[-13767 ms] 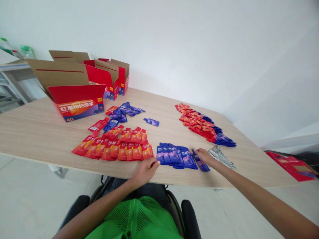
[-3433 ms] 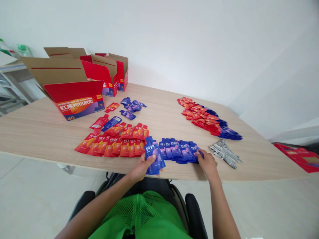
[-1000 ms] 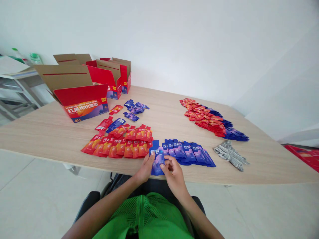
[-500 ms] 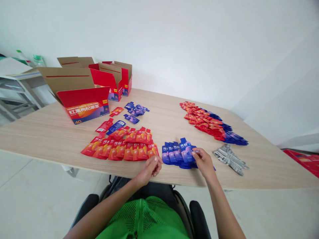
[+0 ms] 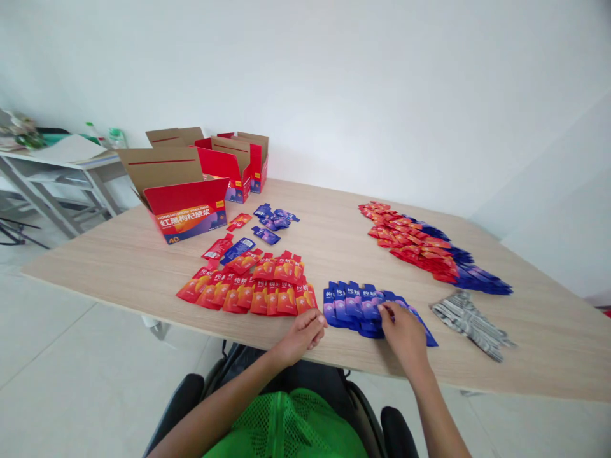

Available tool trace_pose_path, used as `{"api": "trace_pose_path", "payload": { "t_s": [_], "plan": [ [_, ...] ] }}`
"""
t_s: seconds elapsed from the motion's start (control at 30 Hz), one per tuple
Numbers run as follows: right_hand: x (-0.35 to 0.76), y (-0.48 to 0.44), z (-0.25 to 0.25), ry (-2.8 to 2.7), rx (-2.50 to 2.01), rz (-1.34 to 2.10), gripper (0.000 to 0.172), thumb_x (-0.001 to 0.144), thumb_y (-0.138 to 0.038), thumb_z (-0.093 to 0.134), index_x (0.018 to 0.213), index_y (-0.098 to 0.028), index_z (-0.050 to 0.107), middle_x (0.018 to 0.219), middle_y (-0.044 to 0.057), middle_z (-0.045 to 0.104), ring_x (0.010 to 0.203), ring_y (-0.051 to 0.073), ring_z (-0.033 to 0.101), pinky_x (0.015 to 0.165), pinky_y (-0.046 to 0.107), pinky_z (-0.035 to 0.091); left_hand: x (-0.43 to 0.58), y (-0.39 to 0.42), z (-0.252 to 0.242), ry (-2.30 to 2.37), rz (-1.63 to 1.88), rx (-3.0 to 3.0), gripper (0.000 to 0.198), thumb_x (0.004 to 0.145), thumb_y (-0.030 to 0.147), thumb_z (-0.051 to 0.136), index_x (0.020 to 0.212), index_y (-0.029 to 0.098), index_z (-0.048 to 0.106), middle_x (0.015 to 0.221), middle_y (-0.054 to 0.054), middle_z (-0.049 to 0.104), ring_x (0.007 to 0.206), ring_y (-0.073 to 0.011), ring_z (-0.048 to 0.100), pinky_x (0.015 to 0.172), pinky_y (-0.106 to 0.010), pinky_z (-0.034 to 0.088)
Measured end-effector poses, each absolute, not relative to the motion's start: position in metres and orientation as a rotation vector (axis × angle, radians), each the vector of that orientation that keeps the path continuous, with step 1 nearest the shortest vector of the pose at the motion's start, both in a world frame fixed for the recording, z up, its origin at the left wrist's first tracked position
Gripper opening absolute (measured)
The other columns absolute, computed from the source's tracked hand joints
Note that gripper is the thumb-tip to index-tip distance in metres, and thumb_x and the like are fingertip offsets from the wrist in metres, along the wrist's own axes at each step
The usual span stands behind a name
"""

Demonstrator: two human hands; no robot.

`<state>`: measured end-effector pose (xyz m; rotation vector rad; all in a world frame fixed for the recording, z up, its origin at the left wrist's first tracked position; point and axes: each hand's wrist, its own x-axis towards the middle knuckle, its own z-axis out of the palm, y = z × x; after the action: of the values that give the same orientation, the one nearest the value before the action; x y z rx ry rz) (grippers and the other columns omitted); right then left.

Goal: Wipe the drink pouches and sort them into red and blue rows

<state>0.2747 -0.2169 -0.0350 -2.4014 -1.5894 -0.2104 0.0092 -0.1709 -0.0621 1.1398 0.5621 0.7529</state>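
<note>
My right hand pinches the right edge of a blue pouch, which lies on a row of overlapping blue pouches near the table's front edge. More blue pouches spread out to the right, partly hidden behind that hand. My left hand rests by the front edge with its fingers curled in and nothing visible in them. It is just below the right end of the red pouches, which lie fanned in two overlapping rows.
Open red cartons stand at the back left, with a few loose blue pouches in front of them. A long heap of red and blue pouches lies at the right. Near it are striped grey gloves. The table meets a white wall.
The blue pouch in my right hand has come down from a raised position onto the blue row. The view has shifted, while my left hand stays by the red pouches.
</note>
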Motion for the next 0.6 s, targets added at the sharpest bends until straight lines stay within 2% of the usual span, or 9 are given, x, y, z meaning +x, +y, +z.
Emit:
{"api": "trace_pose_path", "payload": {
  "t_s": [0.2, 0.4, 0.53, 0.6],
  "plan": [
    [0.267, -0.221, -0.028, -1.625, -2.469, -0.24, 0.035, 0.1, -0.031, 0.041, 0.115, -0.02, 0.071, 0.101, 0.012, 0.073, 0.096, 0.027, 0.066, 0.085, 0.036, 0.046, 0.012, -0.173, -0.059, 0.612, 0.699, 1.218, 0.052, 0.081, 0.071, 0.058, 0.077, 0.02, 0.047, 0.055, 0.01, 0.037, 0.047, -0.0061, 0.028, 0.046, -0.021, 0.021],
    [0.261, -0.226, -0.021, -1.561, -2.528, -0.262, 0.033, 0.098, -0.03, 0.045, 0.112, -0.026, 0.074, 0.119, 0.011, 0.068, 0.105, 0.03, 0.062, 0.085, 0.043, 0.046, 0.014, -0.171, -0.058, 0.638, 0.695, 1.177, 0.05, 0.082, 0.069, 0.057, 0.077, 0.021, 0.046, 0.053, 0.01, 0.036, 0.046, -0.0063, 0.028, 0.046, -0.021, 0.021],
    [0.244, -0.23, -0.009, -1.593, -2.148, -0.372, 0.038, 0.099, -0.041, 0.041, 0.111, -0.021, 0.071, 0.116, 0.014, 0.067, 0.107, 0.032, 0.062, 0.093, 0.05, 0.047, 0.017, -0.174, -0.061, 0.649, 0.695, 1.205, 0.045, 0.084, 0.065, 0.055, 0.078, 0.02, 0.049, 0.054, 0.009, 0.035, 0.048, -0.0076, 0.029, 0.047, -0.022, 0.023],
    [0.223, -0.236, -0.004, -1.642, -1.876, -0.321, 0.039, 0.098, -0.047, 0.044, 0.113, -0.021, 0.069, 0.113, 0.014, 0.068, 0.107, 0.031, 0.062, 0.099, 0.051, 0.047, 0.018, -0.177, -0.064, 0.681, 0.76, 1.329, 0.04, 0.09, 0.057, 0.052, 0.077, 0.02, 0.051, 0.057, 0.007, 0.037, 0.052, -0.0091, 0.032, 0.05, -0.023, 0.025]
  ]
}}
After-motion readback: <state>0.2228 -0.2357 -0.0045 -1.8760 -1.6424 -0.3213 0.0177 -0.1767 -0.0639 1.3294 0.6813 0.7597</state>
